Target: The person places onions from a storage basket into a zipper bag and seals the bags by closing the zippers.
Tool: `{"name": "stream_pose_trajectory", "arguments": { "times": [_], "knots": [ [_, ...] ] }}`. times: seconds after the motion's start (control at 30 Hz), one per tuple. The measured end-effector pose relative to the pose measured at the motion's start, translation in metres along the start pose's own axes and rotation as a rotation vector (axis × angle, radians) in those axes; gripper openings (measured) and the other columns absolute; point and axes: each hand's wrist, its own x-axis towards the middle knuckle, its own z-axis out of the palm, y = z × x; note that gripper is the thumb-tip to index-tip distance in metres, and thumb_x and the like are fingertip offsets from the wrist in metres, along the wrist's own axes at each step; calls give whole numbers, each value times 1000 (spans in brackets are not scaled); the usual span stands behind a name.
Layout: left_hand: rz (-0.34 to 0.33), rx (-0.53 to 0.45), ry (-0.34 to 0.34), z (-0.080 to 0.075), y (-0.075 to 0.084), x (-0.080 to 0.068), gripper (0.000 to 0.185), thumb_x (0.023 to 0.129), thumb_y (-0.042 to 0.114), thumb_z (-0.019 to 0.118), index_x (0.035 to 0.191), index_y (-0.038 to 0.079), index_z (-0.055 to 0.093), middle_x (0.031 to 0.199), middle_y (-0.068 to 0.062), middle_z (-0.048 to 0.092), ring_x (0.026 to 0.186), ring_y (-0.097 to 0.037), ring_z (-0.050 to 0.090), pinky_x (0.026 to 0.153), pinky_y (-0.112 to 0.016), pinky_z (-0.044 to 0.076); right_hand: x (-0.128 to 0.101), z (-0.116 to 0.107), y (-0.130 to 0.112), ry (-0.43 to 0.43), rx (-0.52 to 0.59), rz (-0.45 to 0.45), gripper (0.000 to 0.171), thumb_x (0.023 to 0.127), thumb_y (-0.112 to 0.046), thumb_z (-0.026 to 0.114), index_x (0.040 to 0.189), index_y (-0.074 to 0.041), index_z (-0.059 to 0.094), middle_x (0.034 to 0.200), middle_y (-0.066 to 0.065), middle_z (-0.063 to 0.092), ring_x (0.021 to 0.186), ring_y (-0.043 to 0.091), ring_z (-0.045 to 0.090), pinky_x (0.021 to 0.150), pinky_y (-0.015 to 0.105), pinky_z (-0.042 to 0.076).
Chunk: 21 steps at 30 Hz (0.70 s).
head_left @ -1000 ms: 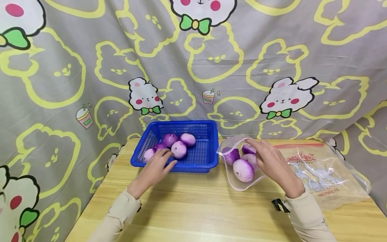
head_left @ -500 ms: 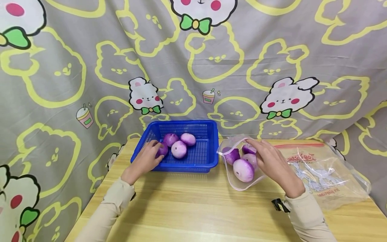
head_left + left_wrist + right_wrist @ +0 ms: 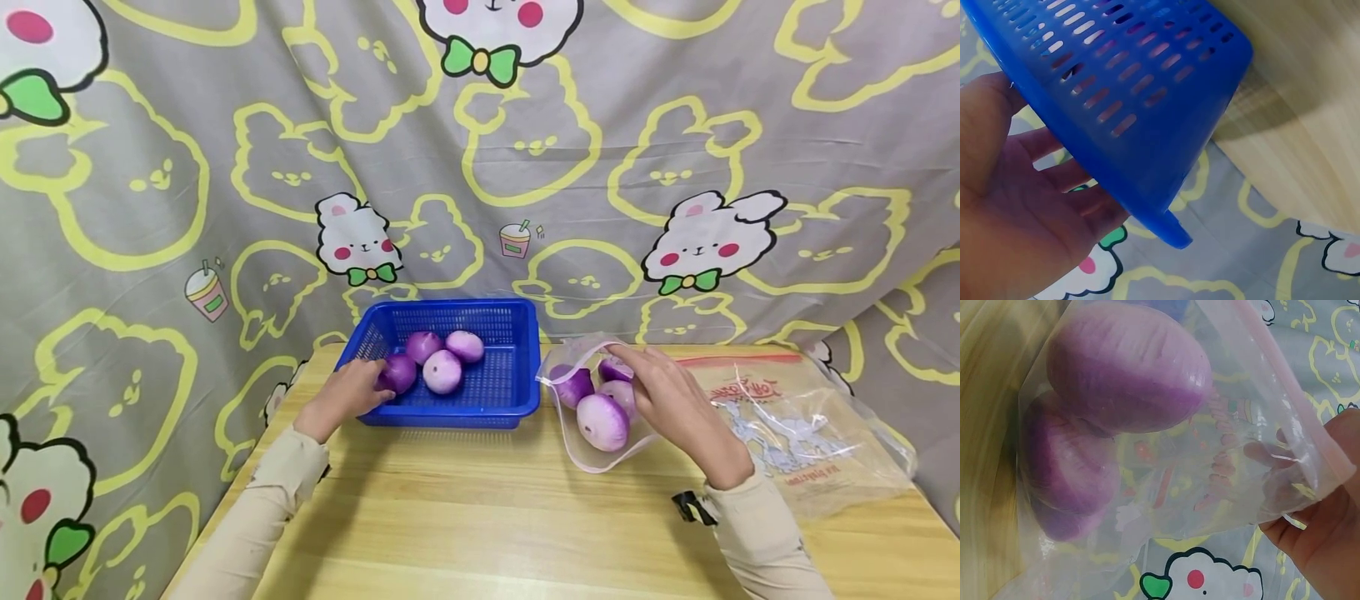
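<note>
In the middle of the head view, a blue basket (image 3: 491, 400) sits on a wooden table (image 3: 480, 517), close to the cloth backdrop (image 3: 150, 167) with its bunny pattern. The left hand (image 3: 347, 394) is at the basket's left end, its fingers curled over the rim and reaching inside beside a dark purple onion (image 3: 398, 372); whether the fingertips actually close on that onion cannot be told from this view. In the left wrist view the palm (image 3: 1016, 225) lies under the basket's outer wall (image 3: 1147, 125), fingers loosely spread and relaxed against the plastic. Two more onions (image 3: 442, 372) lie together in the middle of the basket, with a fourth just behind them. To the right of the basket, just beside it, lies a clear plastic bag (image 3: 592, 454) with its mouth turned toward the basket and several purple onions (image 3: 602, 422) inside. The right hand (image 3: 678, 408) holds the upper edge of the bag's mouth, fingers bent over the plastic and pinching it. The right wrist view shows fingertips (image 3: 1285, 487) pressed through the clear film near the pink zip strip, with the bagged onions (image 3: 1129, 375) stacked at the upper left. A larger printed bag (image 3: 802, 433) lies flat at the right of the table.
</note>
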Motion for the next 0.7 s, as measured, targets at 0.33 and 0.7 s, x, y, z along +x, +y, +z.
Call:
{"name": "stream_pose_trajectory", "arguments": {
  "times": [0.33,0.7],
  "knots": [
    [36,10,50,-3,7,0,31,80,18,84,94,-1,65,75,-7,60,68,-23,55,61,-39,46,-1,-1,-1,-25,3,12,48,90,10,48,134,-6,59,113,19,67,92,32,64,71,47,53],
    [143,-13,279,-9,37,-9,44,81,19,84,114,-2,65,112,-21,66,107,-42,60,90,-56,51,-1,0,0,-19,22,11,48,89,10,48,134,-5,59,120,19,67,101,35,65,80,51,54]
  ]
}}
